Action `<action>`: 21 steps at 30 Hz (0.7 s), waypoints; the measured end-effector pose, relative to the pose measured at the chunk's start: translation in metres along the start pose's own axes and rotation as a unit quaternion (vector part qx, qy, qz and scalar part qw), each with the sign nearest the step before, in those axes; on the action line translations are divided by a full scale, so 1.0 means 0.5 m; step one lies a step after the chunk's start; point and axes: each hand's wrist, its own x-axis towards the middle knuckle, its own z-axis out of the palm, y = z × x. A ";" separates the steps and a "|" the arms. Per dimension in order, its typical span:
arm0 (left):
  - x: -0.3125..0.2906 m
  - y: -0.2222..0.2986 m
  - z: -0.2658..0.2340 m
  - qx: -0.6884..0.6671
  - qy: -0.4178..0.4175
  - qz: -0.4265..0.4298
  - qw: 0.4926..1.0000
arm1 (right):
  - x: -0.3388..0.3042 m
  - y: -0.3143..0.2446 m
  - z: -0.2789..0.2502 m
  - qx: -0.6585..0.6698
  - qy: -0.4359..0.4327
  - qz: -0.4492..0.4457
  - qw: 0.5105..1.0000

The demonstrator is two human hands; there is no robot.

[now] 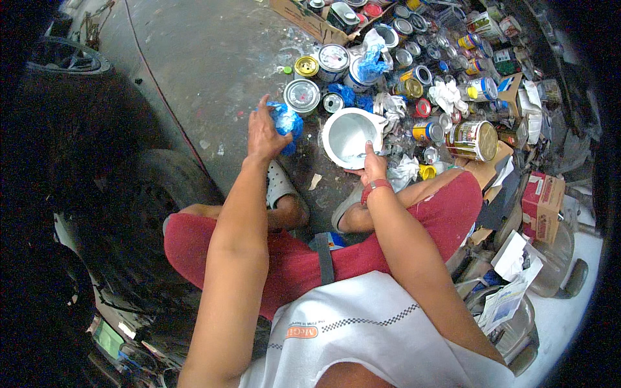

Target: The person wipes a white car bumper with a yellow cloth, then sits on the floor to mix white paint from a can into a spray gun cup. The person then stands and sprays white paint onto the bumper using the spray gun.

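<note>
My left hand (264,132) is closed round a crumpled blue wad (288,123), thin plastic or cloth, I cannot tell which. My right hand (373,166) grips the near rim of a round white pot (336,132), thumb over the edge and fingers hidden beneath. The pot is tipped toward me; its pale inside looks smooth. Just beyond the blue wad stands a lidded round can (302,96). Next to that are a small open-looking can (333,102) and more crumpled blue material (343,94).
Several paint cans and jars crowd the floor at the right, among them a gold-lidded can (475,140) and white crumpled paper (447,96). A cardboard box (310,22) holds cans at the far side. A dark tyre (158,194) stands left, beside a thin red hose (158,87).
</note>
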 end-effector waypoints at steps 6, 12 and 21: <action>-0.005 0.006 0.002 0.014 0.004 0.008 1.000 | 0.011 0.012 -0.020 -0.204 0.045 -0.157 0.965; -0.003 -0.008 0.008 0.006 0.020 0.023 1.000 | -0.193 0.029 0.007 -0.205 0.124 0.089 0.967; -0.008 -0.010 0.004 0.030 0.007 0.029 0.999 | -0.177 0.039 0.282 -0.403 -0.099 -0.238 0.878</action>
